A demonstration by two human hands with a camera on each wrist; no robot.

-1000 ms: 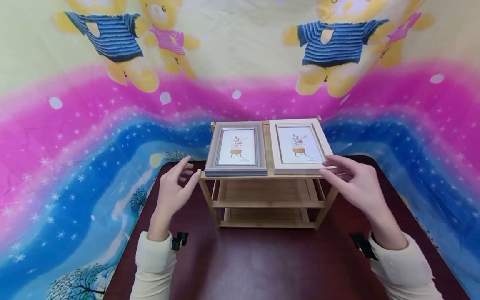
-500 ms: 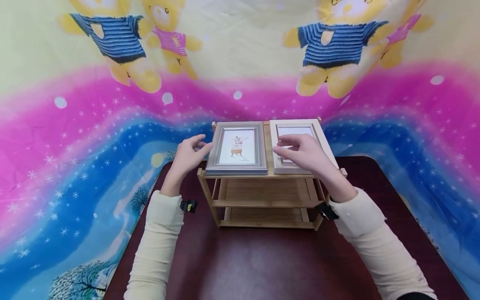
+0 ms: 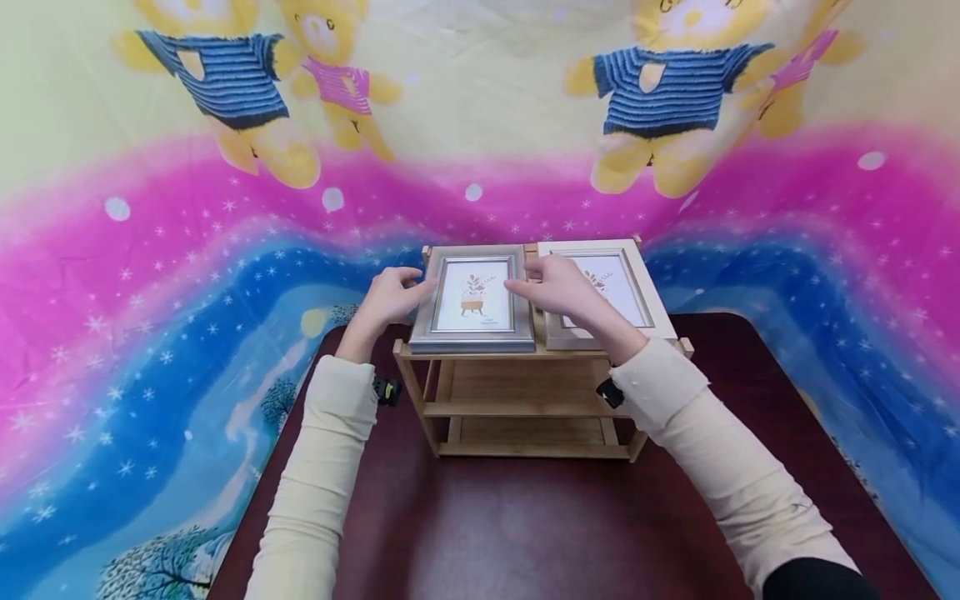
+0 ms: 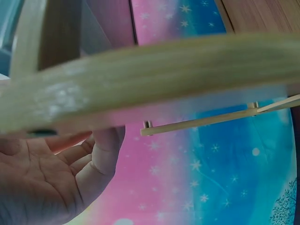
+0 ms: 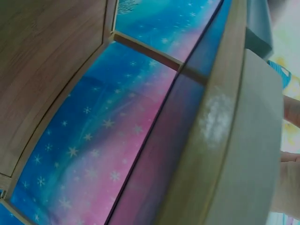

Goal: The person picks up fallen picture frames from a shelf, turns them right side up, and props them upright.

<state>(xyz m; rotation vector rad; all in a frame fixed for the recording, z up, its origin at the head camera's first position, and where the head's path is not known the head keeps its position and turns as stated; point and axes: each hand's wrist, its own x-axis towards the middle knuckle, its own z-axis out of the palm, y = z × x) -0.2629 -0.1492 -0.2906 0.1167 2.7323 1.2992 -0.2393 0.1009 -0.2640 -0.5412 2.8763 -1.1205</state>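
A silver-grey picture frame (image 3: 423,321) with a plant print lies face up on the left of a wooden rack's top shelf. Beside it on the right lies a white picture frame (image 3: 660,312) with a similar print. My left hand (image 3: 390,296) is at the silver frame's left edge, thumb and fingers apart and loosely bent; in the left wrist view its palm shows behind the rack's rail (image 4: 164,77). My right hand (image 3: 562,287) reaches across the white frame and partly hides it. Its thumb overlaps the silver frame's right border, with the fingers spread from it.
The wooden rack (image 3: 525,408) has two lower shelves and stands on a dark red table (image 3: 517,525). Behind and around hangs a patterned cloth (image 3: 480,175) with printed bears. Each wrist wears a small black camera mount.
My right hand has moved left from the white frame's right edge to the silver frame's right edge. The left hand has moved forward and right to its left edge. Both frames stay put.
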